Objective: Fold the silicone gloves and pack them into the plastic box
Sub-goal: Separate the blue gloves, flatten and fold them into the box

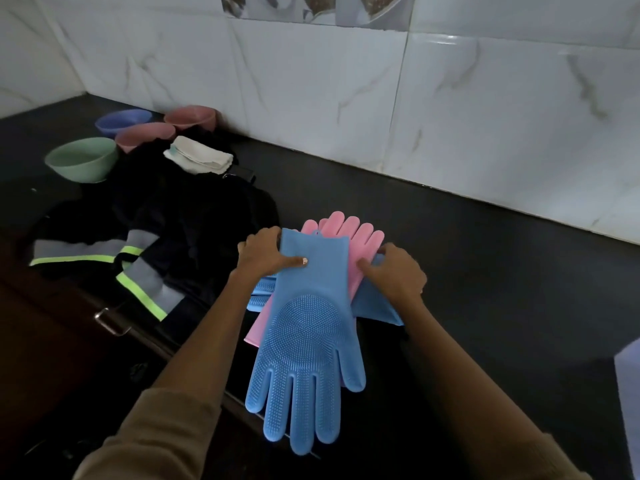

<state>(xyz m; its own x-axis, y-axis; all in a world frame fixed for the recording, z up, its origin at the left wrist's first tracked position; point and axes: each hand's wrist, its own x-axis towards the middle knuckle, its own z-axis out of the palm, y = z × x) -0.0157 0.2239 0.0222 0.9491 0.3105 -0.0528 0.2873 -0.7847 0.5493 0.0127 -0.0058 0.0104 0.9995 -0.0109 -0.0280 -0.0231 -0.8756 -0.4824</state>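
Fingers (294, 260) of the left hand (263, 251) are being pressed flat on the cuff end of the top blue glove (308, 327), with the thumb stretched across the cuff and the other fingers curled over its left edge; the cuff is being pinned rather than pinched. Fingers of the right hand (394, 271) are being curled loosely, their tips laid on the pink glove (349, 237) just right of that cuff, and whether anything is being gripped there cannot be told.

Taking the top blue glove as the landmark: it is being held palm-up and fully stretched out, bristled side showing, with its finger end hanging past the near edge of the dark desk (485, 271). Under it, pink glove fingers are sticking out beyond the cuff. A second blue glove (375, 303) is lying crosswise beneath, showing to its right and left.

No fold is being shown in any glove yet, so the task is judged to be at its very start: the pile is only being squared up. A pale object (628, 386) at the frame's right edge, well right of the glove, may be the plastic box, but that cannot be confirmed. Folding and packing are all being left to do.
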